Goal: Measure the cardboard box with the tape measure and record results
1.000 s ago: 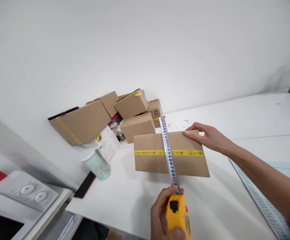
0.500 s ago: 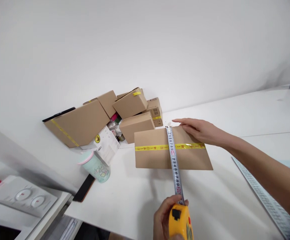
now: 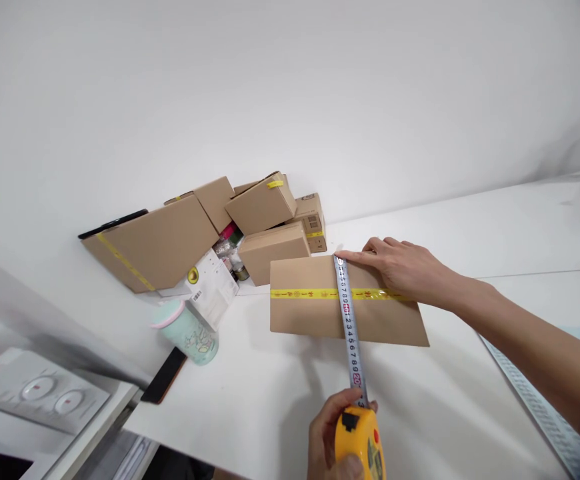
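Observation:
A brown cardboard box (image 3: 305, 317) with yellow printed tape across it is on the white table. My left hand (image 3: 324, 427) is closed around a yellow tape measure (image 3: 357, 440), low in the view. The metal blade (image 3: 349, 327) extends from its case across the box to the far edge, with the red 20 mark near the case. My right hand (image 3: 403, 267) rests at the box's far right edge. One stretched finger touches the blade's end there, while the other fingers curl behind the edge; the thumb is hard to make out.
Several cardboard boxes (image 3: 275, 253) are piled against the wall at the back left. Near them stand a mint tumbler (image 3: 190, 333) and a white carton (image 3: 210, 287). A dark flat object (image 3: 165, 375) lies by the table's left edge. A patterned sheet (image 3: 530, 407) is at the right.
My right hand has shifted along the far edge, its finger now on the blade's end and its other fingers curled. The box has turned slightly. My left hand still holds the tape measure.

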Motion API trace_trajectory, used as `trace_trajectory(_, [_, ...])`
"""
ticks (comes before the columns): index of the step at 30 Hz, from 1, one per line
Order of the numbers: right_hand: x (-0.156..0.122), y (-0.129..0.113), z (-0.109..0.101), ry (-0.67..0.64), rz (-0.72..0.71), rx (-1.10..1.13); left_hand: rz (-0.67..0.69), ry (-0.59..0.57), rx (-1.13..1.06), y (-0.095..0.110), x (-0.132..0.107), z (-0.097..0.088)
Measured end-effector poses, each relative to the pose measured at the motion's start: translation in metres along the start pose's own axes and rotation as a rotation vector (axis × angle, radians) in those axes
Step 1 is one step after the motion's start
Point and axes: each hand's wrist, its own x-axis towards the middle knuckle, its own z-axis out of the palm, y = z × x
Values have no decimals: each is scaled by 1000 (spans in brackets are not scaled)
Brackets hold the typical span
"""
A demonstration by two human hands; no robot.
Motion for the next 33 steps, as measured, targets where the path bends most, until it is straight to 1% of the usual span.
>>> trace_trajectory(2, [1, -2, 2, 5, 14, -22, -22, -32, 7, -1, 4, -7])
trace_trajectory(5, [1, -4, 5, -10, 55, -38, -52, -116, 44, -6, 11, -22])
trace_trajectory(9, [-2, -6, 7, 1, 66, -3, -50, -217, 101, -6, 20, -39])
trace_trajectory(11, [-4, -6, 7, 4, 69, 15, -59, -254, 126, -1, 23, -42])
trace_trajectory(14, [-5, -6, 6, -19, 72, 25, -88, -283, 152, 11, 24, -41])
trace_trajectory(17, [-5, -6, 5, -29, 75, 33, -96, -278, 182, 23, 23, -39])
trace_trajectory(20, [-6, -6, 6, -20, 67, 35, -90, -264, 185, 29, 20, -39])
trace_trajectory(27, [-7, -4, 8, 12, 28, 32, -67, -239, 131, 26, 18, -41])
trace_trajectory(30, [-8, -6, 8, 46, 33, 37, -40, -217, 114, 30, 7, -34])
trace_trajectory(33, [-23, -18, 7, 116, 28, 42, 43, -113, 113, 43, -12, -21])
